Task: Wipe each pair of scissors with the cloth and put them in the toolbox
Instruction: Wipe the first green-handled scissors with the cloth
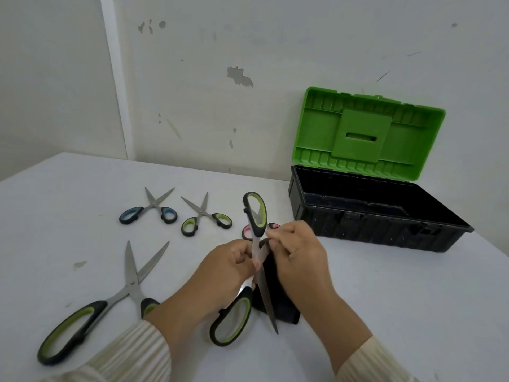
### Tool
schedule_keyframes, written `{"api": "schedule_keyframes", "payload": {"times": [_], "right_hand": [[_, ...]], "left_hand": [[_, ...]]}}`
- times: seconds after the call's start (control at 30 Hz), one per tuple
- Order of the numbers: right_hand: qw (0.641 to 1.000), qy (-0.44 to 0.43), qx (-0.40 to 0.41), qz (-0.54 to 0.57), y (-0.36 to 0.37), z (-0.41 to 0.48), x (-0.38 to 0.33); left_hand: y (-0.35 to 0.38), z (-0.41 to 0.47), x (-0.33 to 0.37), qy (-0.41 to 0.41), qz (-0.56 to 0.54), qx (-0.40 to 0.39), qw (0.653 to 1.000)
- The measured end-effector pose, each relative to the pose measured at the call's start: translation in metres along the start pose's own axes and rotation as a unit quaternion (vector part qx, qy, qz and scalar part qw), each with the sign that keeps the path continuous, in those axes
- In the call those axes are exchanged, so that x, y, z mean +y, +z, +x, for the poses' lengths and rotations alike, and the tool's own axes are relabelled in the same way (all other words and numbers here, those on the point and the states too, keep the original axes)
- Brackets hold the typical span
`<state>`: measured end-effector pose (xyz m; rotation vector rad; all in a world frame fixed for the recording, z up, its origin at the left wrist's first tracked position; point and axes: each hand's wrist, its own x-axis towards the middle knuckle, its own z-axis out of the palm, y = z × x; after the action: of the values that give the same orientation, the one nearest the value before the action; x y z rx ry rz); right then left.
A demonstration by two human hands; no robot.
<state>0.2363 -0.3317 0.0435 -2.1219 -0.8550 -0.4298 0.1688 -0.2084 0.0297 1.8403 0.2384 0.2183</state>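
Note:
My left hand [231, 264] grips a large pair of green-and-black scissors [233, 321], spread wide, one handle pointing away and one towards me. My right hand [296, 248] pinches a black cloth [281, 304] against one blade near the pivot. The cloth hangs down behind the other blade. At the back right stands the toolbox [358, 224], black with its green lid [363, 130] up; its inside looks dark. On the table lie another large green pair [110, 296], a small blue pair [153, 209] and a small green pair [205, 216]. A pink handle [246, 231] shows behind my hands.
The white table [399, 285] meets a scuffed white wall behind the toolbox. The table's left edge runs off towards a corner at the back left. Striped cream sleeves cover both forearms at the bottom of the view.

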Motion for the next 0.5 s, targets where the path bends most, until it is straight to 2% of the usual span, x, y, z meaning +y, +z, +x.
{"api": "schedule_keyframes", "payload": {"times": [0.07,0.13,0.2,0.27,0.33,0.4,0.5], "right_hand": [[0.998,-0.042,-0.041,-0.021,0.010,-0.009,-0.006],[0.999,-0.029,-0.032,-0.016,0.009,-0.006,-0.004],[0.997,0.054,0.045,-0.007,-0.005,0.007,0.013],[0.980,0.146,0.122,0.051,-0.027,0.015,0.030],[0.963,0.170,0.160,0.136,-0.037,0.011,0.029],[0.968,0.120,0.142,0.169,-0.028,0.002,0.013],[0.996,0.000,0.020,0.090,-0.004,-0.009,-0.002]], "left_hand": [[-0.003,0.003,-0.002,0.000,-0.001,0.000,1.000],[-0.008,0.002,-0.002,-0.004,-0.003,-0.007,1.000],[-0.009,0.000,0.000,-0.009,-0.012,-0.021,1.000],[-0.011,0.001,0.002,-0.016,-0.025,-0.024,0.999],[-0.015,0.005,0.000,-0.017,-0.036,0.004,0.999],[-0.018,0.007,-0.002,-0.027,-0.040,0.018,0.999],[-0.013,0.002,0.000,-0.016,-0.070,-0.003,0.997]]}}
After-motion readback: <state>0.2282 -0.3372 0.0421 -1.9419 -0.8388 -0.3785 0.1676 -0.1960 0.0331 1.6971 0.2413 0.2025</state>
